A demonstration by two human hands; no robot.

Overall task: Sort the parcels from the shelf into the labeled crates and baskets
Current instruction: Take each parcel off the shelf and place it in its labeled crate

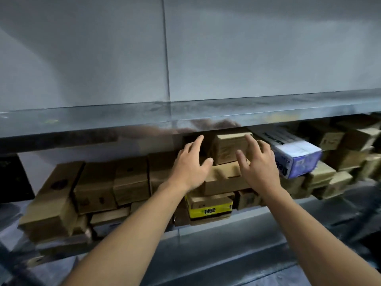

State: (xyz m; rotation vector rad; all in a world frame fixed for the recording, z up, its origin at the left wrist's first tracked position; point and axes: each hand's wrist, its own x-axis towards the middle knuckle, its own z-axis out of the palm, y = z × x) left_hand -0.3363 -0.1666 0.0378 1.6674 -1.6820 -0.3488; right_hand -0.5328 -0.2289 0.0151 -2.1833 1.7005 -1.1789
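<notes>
L hand [190,164] and R hand [258,164] noted spread, fingers straight, set either side of small brown parcel [228,150]; no grip closed. Contact at R fingertips cannot be confirmed (blur). Parcel is sat atop flat carton [224,180], top of loose stack on lower shelf [206,240], close under upper shelf board [123,120].

Risks, as judged: parcel tipped or pushed back if squeezed unevenly; adjacent white-blue parcel [292,153] dislodged; knuckles caught on board. Crates not in view.

Plain brown cardboard parcels [231,149] fill the grey metal shelf [185,114]; one long box [288,151] is white and purple, another carton [208,209] shows a yellow band with dark characters.
</notes>
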